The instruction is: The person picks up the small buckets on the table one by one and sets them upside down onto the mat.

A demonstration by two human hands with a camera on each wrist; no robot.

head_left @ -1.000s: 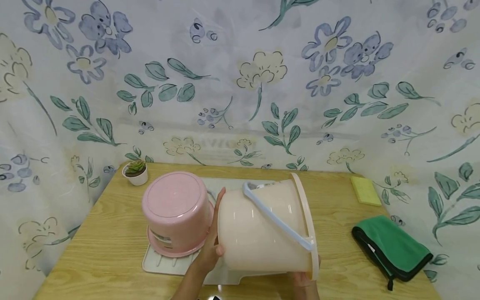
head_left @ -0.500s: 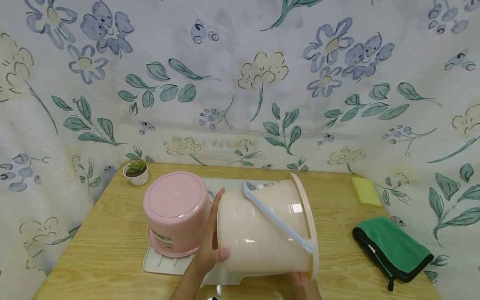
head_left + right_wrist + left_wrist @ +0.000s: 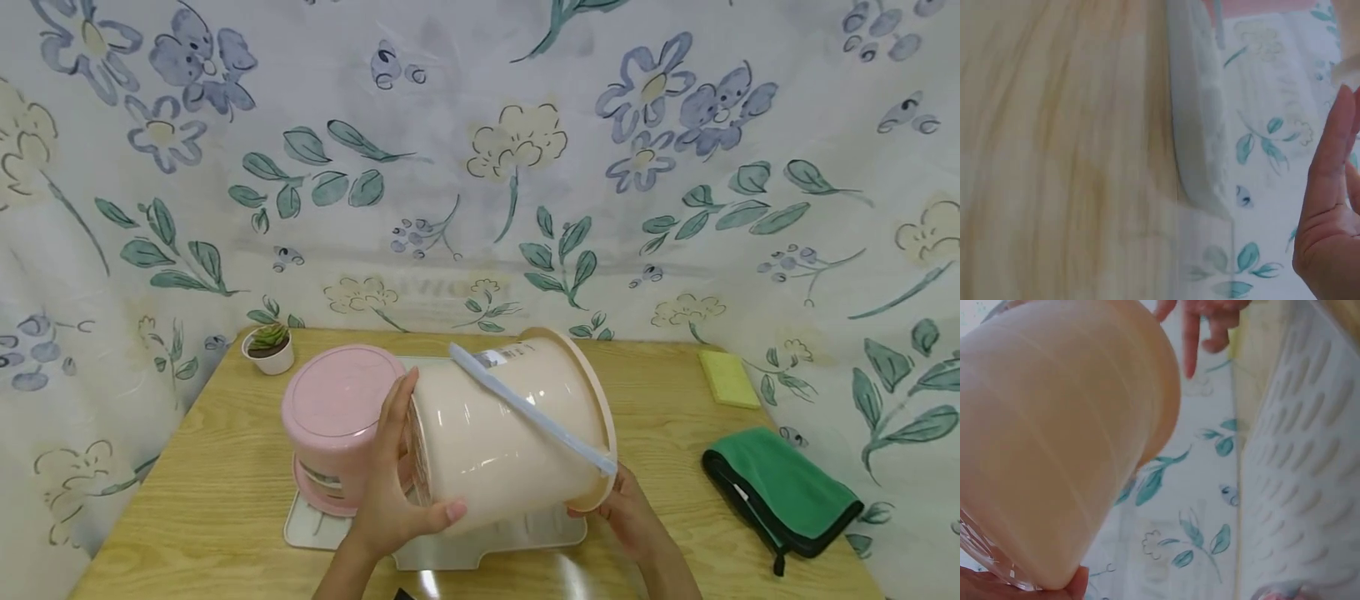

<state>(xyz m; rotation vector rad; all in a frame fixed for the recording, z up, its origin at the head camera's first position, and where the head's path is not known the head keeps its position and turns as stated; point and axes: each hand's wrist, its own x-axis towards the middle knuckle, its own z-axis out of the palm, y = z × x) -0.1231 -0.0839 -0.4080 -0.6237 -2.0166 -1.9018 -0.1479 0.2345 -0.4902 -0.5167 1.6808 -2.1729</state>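
A cream bucket [image 3: 510,433] with a pale blue handle [image 3: 532,410] lies on its side in the air, its mouth towards the right. My left hand [image 3: 390,492] grips its base end, thumb on the side wall and fingers along the bottom edge. At the lower rim my right hand [image 3: 626,512] holds the edge; in the left wrist view some of its fingers [image 3: 1191,347] hang free of the bucket. The right wrist view shows only part of this hand. Behind the left hand, an upturned pink bucket [image 3: 345,392] stands on a white draining mat [image 3: 525,533].
A potted succulent [image 3: 268,348] stands at the back left of the wooden table [image 3: 202,467]. Towards the right lie a yellow sponge [image 3: 729,379] and a green cloth [image 3: 783,487] with black edging. A floral curtain [image 3: 480,167] closes off the back.
The cream bucket has tilted and shifted left, its mouth end turning away from me. My right hand has come out from beneath it to the rim, and my left hand has moved left.
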